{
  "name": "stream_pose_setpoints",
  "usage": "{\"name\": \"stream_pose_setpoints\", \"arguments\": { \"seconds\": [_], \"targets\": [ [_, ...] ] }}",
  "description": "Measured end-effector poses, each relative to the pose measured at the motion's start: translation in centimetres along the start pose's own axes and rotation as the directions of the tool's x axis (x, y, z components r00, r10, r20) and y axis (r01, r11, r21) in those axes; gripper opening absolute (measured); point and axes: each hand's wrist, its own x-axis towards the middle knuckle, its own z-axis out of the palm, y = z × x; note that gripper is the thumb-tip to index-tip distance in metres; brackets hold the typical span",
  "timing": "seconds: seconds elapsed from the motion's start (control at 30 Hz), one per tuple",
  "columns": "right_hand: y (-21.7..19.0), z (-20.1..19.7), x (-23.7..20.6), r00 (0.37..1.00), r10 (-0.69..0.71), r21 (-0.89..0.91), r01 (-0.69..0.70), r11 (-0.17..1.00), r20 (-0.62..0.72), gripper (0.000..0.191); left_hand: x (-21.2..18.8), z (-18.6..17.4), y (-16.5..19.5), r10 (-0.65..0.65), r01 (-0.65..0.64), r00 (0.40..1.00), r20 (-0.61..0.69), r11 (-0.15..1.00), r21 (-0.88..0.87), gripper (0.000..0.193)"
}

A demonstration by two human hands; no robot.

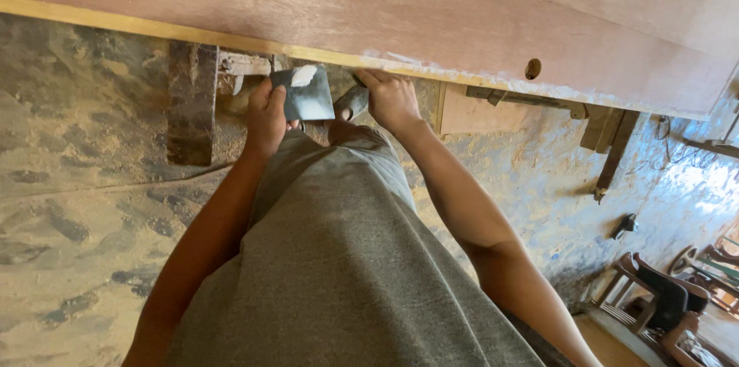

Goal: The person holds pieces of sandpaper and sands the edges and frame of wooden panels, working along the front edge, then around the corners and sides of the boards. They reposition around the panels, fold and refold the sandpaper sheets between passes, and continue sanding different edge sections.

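Note:
My left hand (265, 114) grips a flat dark metal scraper blade (309, 96) that carries a dab of white putty near its top edge. The blade sits just below the pale wooden edge strip (231, 37) of a large reddish plywood panel (400, 5). My right hand (391, 97) is to the right of the blade, its fingertips pressed up against the panel's edge where white putty is smeared. Whether the right hand holds anything I cannot tell. My grey garment fills the lower middle of the view.
A round hole (533, 68) pierces the panel near its edge. Wooden supports (192, 101) stand under the panel at the left and further supports (612, 144) at the right. The floor (85, 205) is dusty with sawdust. Dark chairs (654, 298) stand at the lower right.

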Motion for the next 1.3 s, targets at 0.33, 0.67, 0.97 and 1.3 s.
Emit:
{"name": "stream_pose_setpoints", "arguments": {
  "seconds": [0.33, 0.67, 0.97, 1.3],
  "targets": [
    [-2.1, 2.8, -0.5, 0.985, -0.154, -0.208, 0.135, 0.969, -0.078, 0.069, -1.2, -0.4, -0.6, 0.057, -0.058, 0.993, -0.105, 0.998, -0.008, 0.021],
    [-3.3, 1.1, 2.6, 0.984, 0.115, 0.084, -0.127, 0.988, 0.134, 0.048, -2.5, 1.1, -1.4, 0.080, -0.096, 0.980, -0.184, 0.992, -0.079, 0.020],
    [-3.8, 1.6, 3.5, 0.983, -0.163, 0.023, 0.166, 0.986, -0.088, 0.054, -5.2, -0.5, -1.3, -0.133, 0.038, 0.863, -0.487, 0.979, -0.200, 0.022],
    [9.9, -4.0, 0.7, 0.994, 0.066, 0.115, -0.076, 0.990, 0.092, 0.037, -2.6, -5.9, 0.3, -0.109, -0.042, 0.865, -0.491, 0.957, -0.288, 0.022]
  ]
}}
